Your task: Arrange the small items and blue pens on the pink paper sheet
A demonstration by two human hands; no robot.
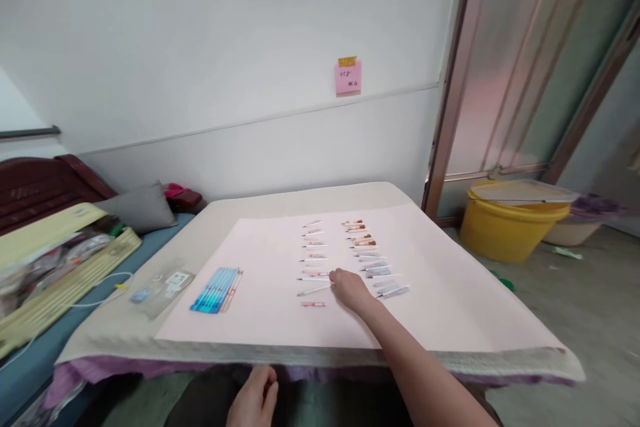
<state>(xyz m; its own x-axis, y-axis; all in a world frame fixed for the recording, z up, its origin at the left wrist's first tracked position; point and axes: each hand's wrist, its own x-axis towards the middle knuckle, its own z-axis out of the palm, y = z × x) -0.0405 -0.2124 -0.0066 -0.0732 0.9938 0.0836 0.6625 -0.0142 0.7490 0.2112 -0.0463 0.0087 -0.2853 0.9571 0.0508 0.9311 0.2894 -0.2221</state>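
My right hand (349, 288) reaches over the pink sheet, its fingers closed on the end of a slim white pen (314, 291) that lies slightly aslant. Just below that pen is a short pink-and-white pen piece (313, 304), perhaps a cap. Beyond my hand, pens and caps form a column (313, 247). To its right runs a second column of brown-ended pens (361, 237) and grey-white ones (377, 267). Below the table's front edge, my left hand (255, 397) rests near my lap with curled fingers and nothing visible in them.
A row of blue pens (215, 290) with pinkish ones beside it lies at left on the sheet (270, 320). Clear plastic packaging (165, 287) is on the tablecloth. A yellow bucket (510, 227) stands right of the table; a bench with a grey pillow (143, 209) is left.
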